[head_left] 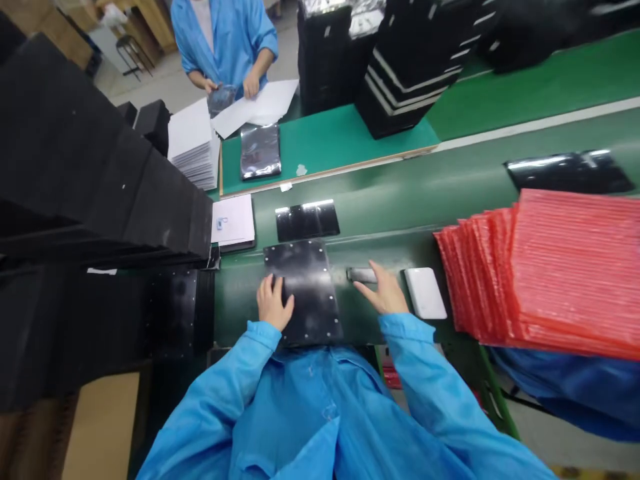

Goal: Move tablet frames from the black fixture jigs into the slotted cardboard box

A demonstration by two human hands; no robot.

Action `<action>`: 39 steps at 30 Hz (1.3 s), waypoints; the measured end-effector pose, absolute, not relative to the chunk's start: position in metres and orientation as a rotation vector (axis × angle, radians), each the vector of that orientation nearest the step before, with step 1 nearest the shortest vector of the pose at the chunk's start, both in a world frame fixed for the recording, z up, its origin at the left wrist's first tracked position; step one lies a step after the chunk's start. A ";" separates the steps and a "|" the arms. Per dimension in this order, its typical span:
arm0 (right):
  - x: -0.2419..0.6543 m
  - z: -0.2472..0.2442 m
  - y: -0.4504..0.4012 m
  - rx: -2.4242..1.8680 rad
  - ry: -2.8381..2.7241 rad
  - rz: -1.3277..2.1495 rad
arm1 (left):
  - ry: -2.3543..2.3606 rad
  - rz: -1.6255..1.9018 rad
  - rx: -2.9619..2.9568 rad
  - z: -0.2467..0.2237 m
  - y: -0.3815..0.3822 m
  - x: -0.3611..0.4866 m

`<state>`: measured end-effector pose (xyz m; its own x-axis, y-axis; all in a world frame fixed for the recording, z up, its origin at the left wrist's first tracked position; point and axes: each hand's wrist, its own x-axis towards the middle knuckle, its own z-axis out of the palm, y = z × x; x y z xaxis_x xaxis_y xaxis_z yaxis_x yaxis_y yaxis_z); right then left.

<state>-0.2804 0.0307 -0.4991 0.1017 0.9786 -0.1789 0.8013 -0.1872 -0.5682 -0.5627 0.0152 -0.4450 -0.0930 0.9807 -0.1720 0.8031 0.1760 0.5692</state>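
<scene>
My left hand [274, 304] rests on a black sheet [307, 287] with small bright dots along its edges, fingers spread on its left side. The sheet lies on the green work surface [235, 293] in front of me. To the right, my right hand [386, 291] is held with thumb and forefinger apart, beside a small grey, metallic-looking flat piece [362, 275]. Whether the fingers touch that piece I cannot tell. Just right of this hand lies a white rectangular object with rounded corners [425, 293].
Red bubble-wrap bags [575, 267] are piled at right. Tall black stacks [100, 153] stand at left, beside a white card [233, 219]. Glossy black sheets [307, 221] lie beyond. Across the bench a co-worker in blue [225, 40] handles white sheets [267, 100].
</scene>
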 end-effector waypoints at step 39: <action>-0.380 -0.466 0.047 -1.678 -1.280 1.519 | 1.747 0.890 1.076 -0.434 -0.008 -0.643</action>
<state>-0.3804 0.0468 -0.4658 -0.0840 0.8910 -0.4462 0.2888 -0.4068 -0.8667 -0.6426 -0.0079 -0.4343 -0.2429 0.9208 -0.3051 0.2946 0.3697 0.8812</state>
